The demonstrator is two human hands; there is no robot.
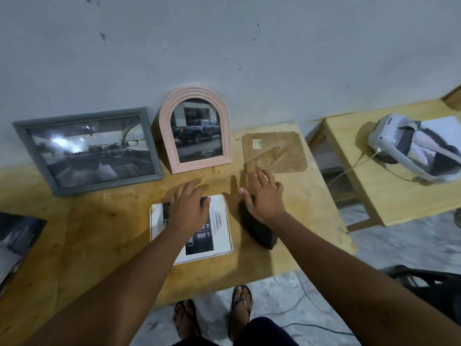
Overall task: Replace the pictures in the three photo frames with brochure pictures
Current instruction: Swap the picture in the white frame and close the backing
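Head camera looks down on a wooden table [99, 233] pushed against a grey wall [224, 46], with both bare forearms reaching out over it. The left hand [189, 203] lies flat, fingers straight and spread, on a cut-out brochure picture [219, 231] with rounded corners and the word "SAFETY" printed along one side; it lies face up near the table's front edge. The right hand [263, 196] is also spread open, gripping nothing, hovering over a dark blurred object [257, 231] just right of the picture; I cannot tell what that object is, nor whether the palm touches it. Its fingertips point at a brown backing board [282, 148] lying flat with its stand flap up. Leaning on the wall stand a grey rectangular frame [87, 151] showing a car interior and, just beside it, a pink arched frame [195, 131] showing a dark pickup truck. A dark brochure [15, 236] sits at the far left edge. On a second table [361, 186] to the right rests a white headset [399, 143] with a cable. Below, sandalled feet [240, 305] stand on the floor.
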